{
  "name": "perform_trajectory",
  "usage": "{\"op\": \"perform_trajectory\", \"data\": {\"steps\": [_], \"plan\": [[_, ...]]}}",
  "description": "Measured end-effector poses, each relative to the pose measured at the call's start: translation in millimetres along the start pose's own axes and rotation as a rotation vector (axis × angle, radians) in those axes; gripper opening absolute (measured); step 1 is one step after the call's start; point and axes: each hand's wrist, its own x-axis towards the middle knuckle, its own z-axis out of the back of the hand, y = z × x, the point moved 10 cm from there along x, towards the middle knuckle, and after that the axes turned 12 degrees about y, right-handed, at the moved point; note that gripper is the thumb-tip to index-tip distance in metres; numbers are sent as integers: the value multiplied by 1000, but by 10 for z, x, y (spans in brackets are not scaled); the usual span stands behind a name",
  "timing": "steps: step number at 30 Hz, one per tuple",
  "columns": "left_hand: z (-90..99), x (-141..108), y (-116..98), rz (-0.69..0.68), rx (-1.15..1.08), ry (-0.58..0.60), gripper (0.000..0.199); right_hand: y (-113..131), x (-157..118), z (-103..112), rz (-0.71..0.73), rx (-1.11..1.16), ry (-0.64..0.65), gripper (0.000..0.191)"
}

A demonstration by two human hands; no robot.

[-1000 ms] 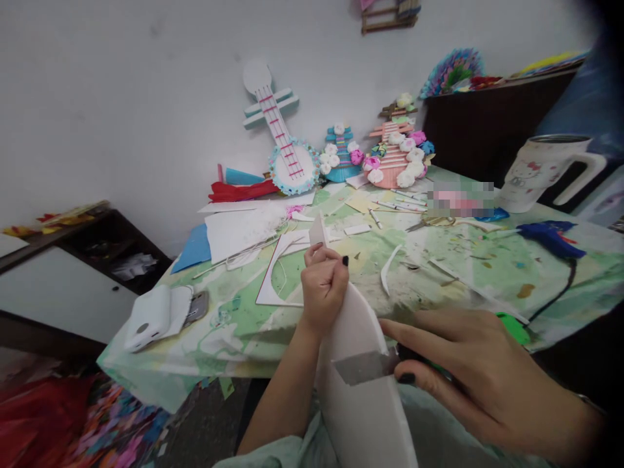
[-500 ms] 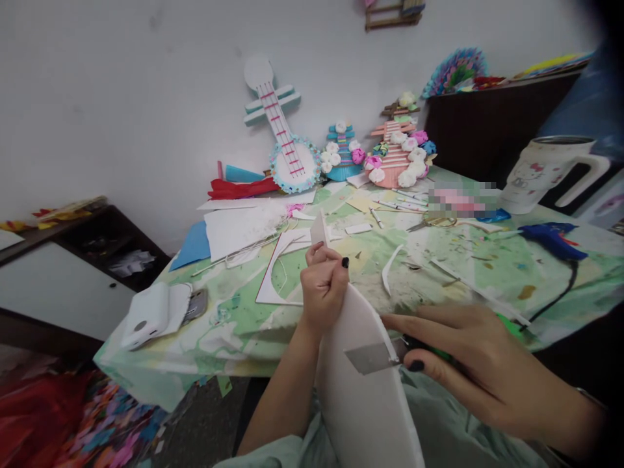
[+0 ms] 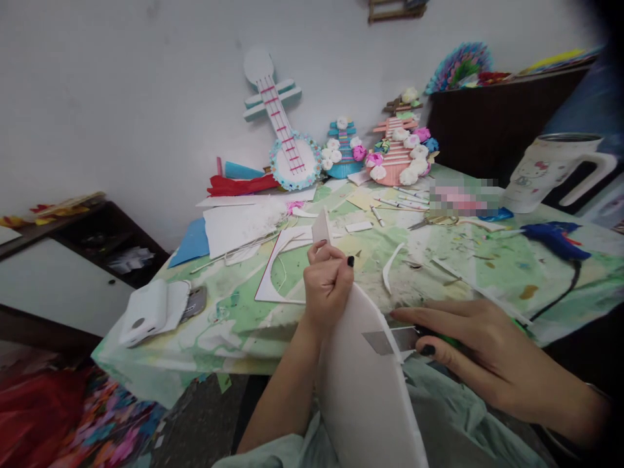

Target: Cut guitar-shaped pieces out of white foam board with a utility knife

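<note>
My left hand [image 3: 327, 279] is closed around the narrow upper part of a white foam board piece [image 3: 363, 403] with a curved edge. The board tilts down toward my lap, its lower end cut off by the frame. In my right hand [image 3: 468, 351] is a utility knife [image 3: 407, 339] with a green handle, mostly hidden by my fingers. Its wide blade lies across the board's right edge, the tip showing over the board's face. My right index finger stretches forward beside that edge. A thin curved white offcut [image 3: 391, 268] rests on the table beyond.
A glue gun [image 3: 556, 240] with a black cord lies at right, near a white mug [image 3: 541, 175]. Scissors [image 3: 441, 221] and pens are farther back. Decorated instrument models, including a banjo-like one [image 3: 295, 159], lean by the wall. A white device [image 3: 146, 312] sits at the left edge.
The knife has shifted right and slightly up along the board's edge, so less blade overlaps the board. My right hand moved with it. My left hand keeps its grip.
</note>
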Motion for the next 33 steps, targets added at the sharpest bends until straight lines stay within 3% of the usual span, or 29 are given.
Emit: {"op": "perform_trajectory", "data": {"steps": [18, 33], "plan": [[0, -15, -1, -28, 23, -14, 42, 145, 334, 39, -27, 44, 120, 30], [-24, -21, 9, 6, 6, 31, 45, 19, 309, 54, -19, 99, 124, 34]]}}
